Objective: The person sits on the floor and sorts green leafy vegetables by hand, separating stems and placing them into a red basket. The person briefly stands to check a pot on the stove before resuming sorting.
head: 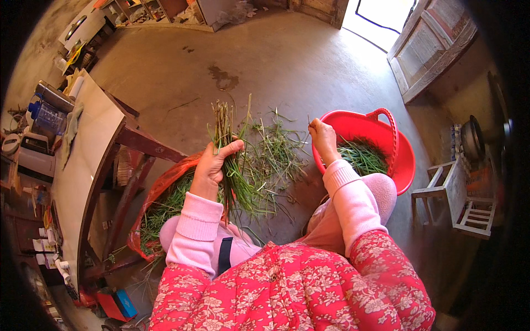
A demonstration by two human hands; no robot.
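Observation:
My left hand (217, 163) is closed around a bunch of green stalks (238, 182), their cut brownish ends pointing up and the leafy ends hanging down. Near the left rim of a red plastic basket (403, 165) is my right hand (324, 136), fingertips pinched on a small dark bit of stem (308, 120). Green stalks (362, 155) lie inside the basket, which has a red handle. A red plastic bag (159, 182) beside my left knee holds more greens (165, 207). Loose stalks and leaves (279, 155) are scattered on the floor between bag and basket.
A table (87, 165) with dark red legs stands at the left, bearing a blue-lidded container (47, 118). Small stools (445, 190) are at the right. An opened wooden door (430, 45) is at the upper right, and low shelves (165, 18) line the far wall.

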